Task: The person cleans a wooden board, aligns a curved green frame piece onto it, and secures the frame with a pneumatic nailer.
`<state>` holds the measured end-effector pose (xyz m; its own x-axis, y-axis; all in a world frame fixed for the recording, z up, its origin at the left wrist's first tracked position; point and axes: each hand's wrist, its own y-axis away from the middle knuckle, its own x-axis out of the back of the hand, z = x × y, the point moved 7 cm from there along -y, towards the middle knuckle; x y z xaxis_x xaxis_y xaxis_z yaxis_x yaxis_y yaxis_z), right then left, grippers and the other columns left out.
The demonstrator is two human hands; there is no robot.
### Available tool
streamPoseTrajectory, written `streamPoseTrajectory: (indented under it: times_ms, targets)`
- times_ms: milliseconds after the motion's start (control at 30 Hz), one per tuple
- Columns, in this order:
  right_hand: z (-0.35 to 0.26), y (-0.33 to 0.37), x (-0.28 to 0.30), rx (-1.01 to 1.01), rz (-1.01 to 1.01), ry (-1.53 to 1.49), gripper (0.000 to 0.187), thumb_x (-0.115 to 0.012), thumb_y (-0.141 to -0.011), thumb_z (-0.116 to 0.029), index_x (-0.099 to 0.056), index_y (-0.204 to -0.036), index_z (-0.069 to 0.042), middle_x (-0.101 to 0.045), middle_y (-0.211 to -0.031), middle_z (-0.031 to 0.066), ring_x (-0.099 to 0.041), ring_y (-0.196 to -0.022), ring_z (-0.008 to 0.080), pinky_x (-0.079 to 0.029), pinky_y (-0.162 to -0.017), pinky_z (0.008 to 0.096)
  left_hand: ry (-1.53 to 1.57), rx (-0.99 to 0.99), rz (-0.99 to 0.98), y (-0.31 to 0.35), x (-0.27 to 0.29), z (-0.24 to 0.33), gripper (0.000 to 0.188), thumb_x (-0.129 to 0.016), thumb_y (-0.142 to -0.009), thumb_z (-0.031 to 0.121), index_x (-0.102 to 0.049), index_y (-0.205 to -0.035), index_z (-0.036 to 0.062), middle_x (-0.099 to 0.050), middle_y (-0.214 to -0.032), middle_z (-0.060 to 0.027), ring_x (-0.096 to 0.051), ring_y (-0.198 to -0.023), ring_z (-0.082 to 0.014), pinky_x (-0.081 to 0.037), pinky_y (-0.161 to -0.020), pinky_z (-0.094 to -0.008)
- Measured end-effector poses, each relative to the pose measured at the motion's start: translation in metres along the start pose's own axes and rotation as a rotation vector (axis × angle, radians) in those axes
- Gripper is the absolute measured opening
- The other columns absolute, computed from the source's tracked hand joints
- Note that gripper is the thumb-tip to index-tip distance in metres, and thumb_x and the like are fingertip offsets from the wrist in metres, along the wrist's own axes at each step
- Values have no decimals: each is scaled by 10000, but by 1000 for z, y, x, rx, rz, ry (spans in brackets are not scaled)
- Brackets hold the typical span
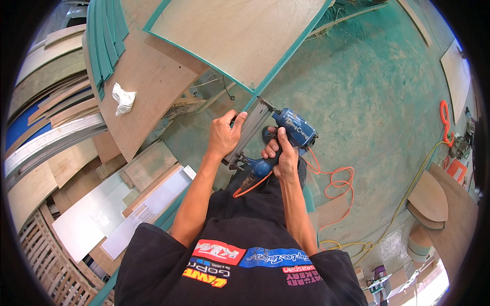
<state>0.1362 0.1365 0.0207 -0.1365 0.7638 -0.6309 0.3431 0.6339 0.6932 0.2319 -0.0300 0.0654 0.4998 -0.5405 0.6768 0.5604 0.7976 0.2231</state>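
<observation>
Pale lettering runs across the blue body of the nail gun. The black shirt carries the most print: large white letters on a red patch, pale script on a blue patch beside it, grey then bold yellow letters beneath the red one, small pink and purple lettering under the blue. Fine grey marks on a white sheet and light ones on an orange box are too small to read.
</observation>
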Motion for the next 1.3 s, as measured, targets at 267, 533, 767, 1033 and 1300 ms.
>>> streamPoseTrajectory:
  times_ms: [267,533,767,1033,1300]
  targets:
    - [1,0,-1,0,3,37,431,-684,-1014,-383,-638,-1160,20,-419,-646,-41,-449,-523,92,-446,-532,300,16,-11,14,0,0,2,533,-599,-1044,437,-564,-772,-19,-476,-591,-229,-438,-506,-338,-406,-516,-435]
    - [1,2,-2,-18,16,38,411,-671,-1026,-354,-640,-1153,36,-412,-646,-38,-434,-522,95,-440,-545,313,4,6,-1,-1,1,2,535,-618,-1034,437,-560,-757,-18,-482,-587,-232,-434,-489,-332,-398,-500,-433]
    - [6,1,1,-20,-6,41,396,-645,-1038,-386,-630,-1092,6,-397,-655,-45,-424,-531,91,-438,-560,313,-16,13,-13,0,3,1,545,-609,-1031,459,-594,-764,-16,-524,-589,-239,-507,-509,-378,-420,-511,-440]
    - [-15,0,36,54,56,-49,424,-622,-1037,-460,-633,-1115,-43,-377,-661,-65,-405,-559,75,-397,-575,280,-32,16,18,2,6,-5,599,-584,-1016,548,-632,-785,-4,-566,-593,-223,-593,-565,-426,-461,-547,-475]
    - [-124,61,197,265,371,-53,349,-689,-999,-429,-628,-1026,-86,-373,-651,-75,-392,-560,69,-400,-582,278,-211,-86,153,15,-3,1,559,-523,-1042,536,-626,-808,38,-674,-716,-180,-695,-688,-401,-541,-575,-487]
